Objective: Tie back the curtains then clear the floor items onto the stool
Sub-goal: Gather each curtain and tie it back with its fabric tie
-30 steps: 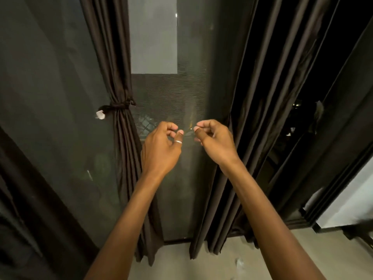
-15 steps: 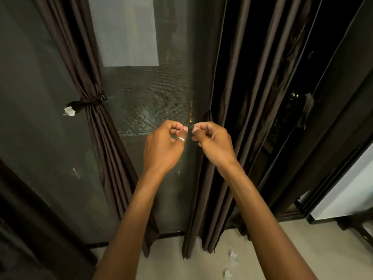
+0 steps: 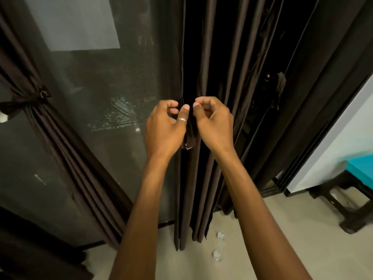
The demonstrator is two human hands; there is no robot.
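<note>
**Current step:** tying back the right curtain [image 3: 210, 57]. The left curtain [image 3: 60, 138] is already gathered and bound at mid-height.

**Hand state:** My left hand [image 3: 164, 128] and right hand [image 3: 215, 122] are raised side by side, nearly touching, with the fingers curled in. Both pinch the dark tie [image 3: 188, 138] between thumb and forefinger. The tie's loose end hangs down between my wrists. Dark cloth on dark cloth hides the right hand's contact, so I judge it a pinch from the finger pose.

**Key relation:** The right curtain hangs directly behind my hands and extends to my right. Its folds run vertically, so the tie must run horizontally, across the folds. My right hand is nearer the bulk of the cloth and should carry its end of the tie around the far side. My left hand, at the curtain's free edge, anchors the other end.

**Pending:** Two crumpled scraps [image 3: 220, 236] lie on the floor [image 3: 282, 249] just beside the curtain hem. The stool [image 3: 359, 164] stands further to my right, well apart from both hands.
</note>
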